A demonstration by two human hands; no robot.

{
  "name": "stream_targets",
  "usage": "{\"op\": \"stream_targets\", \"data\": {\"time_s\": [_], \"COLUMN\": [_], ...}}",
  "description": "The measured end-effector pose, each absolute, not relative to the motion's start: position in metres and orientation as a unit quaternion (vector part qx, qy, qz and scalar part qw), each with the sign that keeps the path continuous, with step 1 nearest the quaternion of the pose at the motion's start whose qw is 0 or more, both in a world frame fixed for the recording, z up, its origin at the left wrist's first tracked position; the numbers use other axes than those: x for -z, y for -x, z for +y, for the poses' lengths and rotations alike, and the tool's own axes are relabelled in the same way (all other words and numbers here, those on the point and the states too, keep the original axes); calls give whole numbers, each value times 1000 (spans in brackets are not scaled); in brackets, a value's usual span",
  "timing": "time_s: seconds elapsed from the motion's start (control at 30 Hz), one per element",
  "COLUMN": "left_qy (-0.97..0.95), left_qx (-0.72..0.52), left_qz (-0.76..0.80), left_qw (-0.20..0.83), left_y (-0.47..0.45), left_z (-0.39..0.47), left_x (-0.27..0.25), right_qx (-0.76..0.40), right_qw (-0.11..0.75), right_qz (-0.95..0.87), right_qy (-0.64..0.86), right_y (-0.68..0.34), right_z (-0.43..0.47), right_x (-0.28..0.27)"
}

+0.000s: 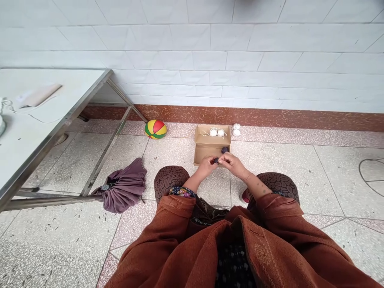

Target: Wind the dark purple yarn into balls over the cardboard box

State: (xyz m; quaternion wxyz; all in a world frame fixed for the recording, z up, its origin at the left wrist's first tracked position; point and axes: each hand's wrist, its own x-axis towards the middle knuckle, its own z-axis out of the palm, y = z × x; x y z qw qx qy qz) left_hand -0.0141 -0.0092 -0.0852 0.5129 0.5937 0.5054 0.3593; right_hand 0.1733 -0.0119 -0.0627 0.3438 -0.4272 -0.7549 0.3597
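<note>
My left hand [207, 166] is closed on a small dark ball-like piece [215, 160], partly covered by the fingers. My right hand [235, 165] pinches close against it, thumb and fingertips together; what those fingertips hold is too small to make out. Both hands are over the front edge of an open cardboard box [199, 150]. A dark purple ball [225, 150] lies in the box's right side, just beyond my right hand. On the raised lid part at the back rest two white balls [213, 132], apparently of yarn, with loose pale strands.
Two more white balls [236, 132] lie right of the box by the wall. A coloured ball [155, 129] and a folded purple umbrella [124, 186] are on the floor at left, near a metal-framed table [90, 90]. A thin cable loop [361, 172] lies far right.
</note>
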Motion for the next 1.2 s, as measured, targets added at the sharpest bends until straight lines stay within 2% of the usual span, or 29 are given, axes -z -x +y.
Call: {"op": "stream_targets", "data": {"time_s": [0.07, 0.27, 0.57, 0.7, 0.9, 1.03, 1.2], "left_qy": [-634, -504, -352, -339, -378, -405, -502], "left_qx": [-335, -364, -422, -442, -480, -460, -382], "left_qz": [479, 427, 422, 444, 539, 550, 490], "left_qw": [507, 657, 722, 702, 579, 568, 602], "left_y": [13, 8, 9, 10, 12, 12, 6], "left_z": [-12, -16, -17, -15, -6, -6, -15], "left_x": [82, 74, 70, 77, 88, 88, 82], "right_qx": [-330, -294, -299, -288, -323, -347, -338], "right_qw": [361, 373, 352, 331, 305, 344, 396], "right_qz": [-747, -709, -726, -744, -799, -783, -725], "right_qy": [450, 521, 509, 504, 406, 385, 450], "right_y": [-176, -178, -169, -169, -167, -169, -177], "right_z": [-6, 1, -9, -12, -24, -22, -5], "right_x": [66, 84, 97, 95, 78, 65, 66]}}
